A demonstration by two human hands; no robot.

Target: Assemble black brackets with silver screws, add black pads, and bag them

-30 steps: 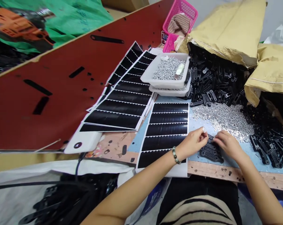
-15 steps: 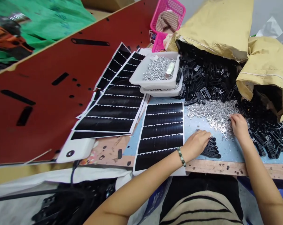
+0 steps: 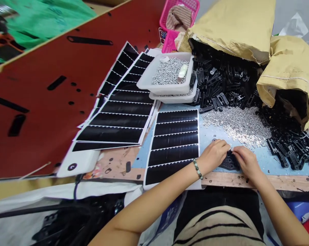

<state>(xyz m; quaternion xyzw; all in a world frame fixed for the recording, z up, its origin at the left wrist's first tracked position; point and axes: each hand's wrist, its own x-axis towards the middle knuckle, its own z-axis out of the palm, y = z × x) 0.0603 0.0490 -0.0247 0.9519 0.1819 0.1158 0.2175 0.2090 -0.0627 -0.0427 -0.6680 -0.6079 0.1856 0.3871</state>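
My left hand (image 3: 215, 155), with a beaded bracelet at its wrist, is closed in a pinch. My right hand (image 3: 247, 162) pinches too, its fingertips almost touching the left ones. A tiny pale, silvery piece (image 3: 231, 149) shows between the two sets of fingertips; its kind is too small to make out. Just below the fingers lie flat black plastic parts (image 3: 228, 164), partly covered by both hands. Beyond the hands spreads a heap of small silver screws and nuts or washers (image 3: 242, 124) on the blue mat (image 3: 210, 134).
Black sheets (image 3: 173, 140) on white backing lie left of my hands. Stacked white tubs (image 3: 144, 82) hold screws. Yellow sacks (image 3: 231, 27) spill black plastic parts (image 3: 218, 82) at the back. More black parts (image 3: 289, 152) lie at right. A red board (image 3: 41, 112) stands at left.
My right hand has moved left and nearer, from the edge of the screw heap to my left fingertips. My left hand has stayed over the black parts. The view has shifted slightly.
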